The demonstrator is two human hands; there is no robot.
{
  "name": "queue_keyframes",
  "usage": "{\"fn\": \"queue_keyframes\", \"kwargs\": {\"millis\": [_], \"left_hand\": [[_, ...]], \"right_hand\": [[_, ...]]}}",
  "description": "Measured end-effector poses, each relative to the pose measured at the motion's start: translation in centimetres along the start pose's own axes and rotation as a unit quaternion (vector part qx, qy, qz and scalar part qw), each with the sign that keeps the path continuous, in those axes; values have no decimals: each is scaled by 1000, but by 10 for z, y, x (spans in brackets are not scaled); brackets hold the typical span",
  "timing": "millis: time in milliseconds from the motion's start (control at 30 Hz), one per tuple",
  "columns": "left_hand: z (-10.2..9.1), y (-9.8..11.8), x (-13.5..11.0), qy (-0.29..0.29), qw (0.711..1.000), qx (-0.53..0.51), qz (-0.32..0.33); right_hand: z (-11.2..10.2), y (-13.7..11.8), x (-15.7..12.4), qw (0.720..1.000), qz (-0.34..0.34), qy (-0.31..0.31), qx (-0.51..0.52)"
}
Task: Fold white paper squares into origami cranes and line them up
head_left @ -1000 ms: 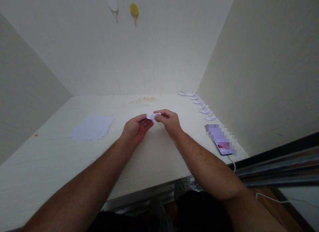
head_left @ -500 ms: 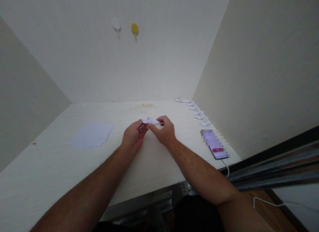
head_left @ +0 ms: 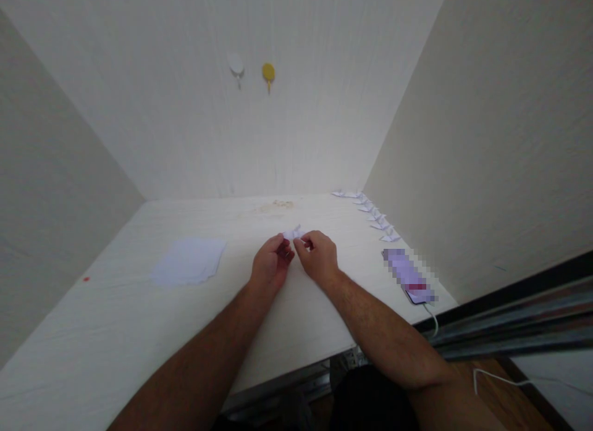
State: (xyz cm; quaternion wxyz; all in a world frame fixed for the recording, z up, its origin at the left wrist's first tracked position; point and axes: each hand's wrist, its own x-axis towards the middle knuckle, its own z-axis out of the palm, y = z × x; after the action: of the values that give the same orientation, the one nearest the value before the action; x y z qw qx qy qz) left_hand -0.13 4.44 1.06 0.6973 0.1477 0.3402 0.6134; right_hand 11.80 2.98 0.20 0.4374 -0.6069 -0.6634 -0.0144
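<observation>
Between my fingertips is a small white origami figure (head_left: 295, 233), crane-like in shape, with a thin point sticking up. My left hand (head_left: 270, 262) pinches its left end, the other fingers curled beneath it. On the opposite side, the thumb and forefinger of my right hand (head_left: 319, 254) close on the right end. Both hands hold it just above the white table (head_left: 278, 332), and they hide part of its lower side.
A stack of white paper sheets (head_left: 189, 261) lies to the left. Several similar folded paper figures (head_left: 380, 222) line the right wall. Nearer me on that side rests a phone (head_left: 407, 276) with a white cable (head_left: 434, 320). Two hooks, one yellow (head_left: 269, 71), are on the back wall.
The view has tilted up and swung left, so everything sits lower and further right. Both hands keep hold of the origami figure; its thin point now stands up more visibly.
</observation>
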Motion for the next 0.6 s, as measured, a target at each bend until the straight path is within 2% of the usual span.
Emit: {"fn": "queue_keyframes", "kwargs": {"millis": [300, 467, 600], "left_hand": [[0, -2, -6, 3, 991, 126, 48], [-2, -1, -4, 15, 990, 118, 73], [-4, 1, 0, 15, 987, 127, 95]], "right_hand": [[-6, 4, 3, 999, 37, 10, 11], [-5, 8, 5, 997, 61, 10, 41], [-3, 11, 5, 988, 97, -7, 118]]}}
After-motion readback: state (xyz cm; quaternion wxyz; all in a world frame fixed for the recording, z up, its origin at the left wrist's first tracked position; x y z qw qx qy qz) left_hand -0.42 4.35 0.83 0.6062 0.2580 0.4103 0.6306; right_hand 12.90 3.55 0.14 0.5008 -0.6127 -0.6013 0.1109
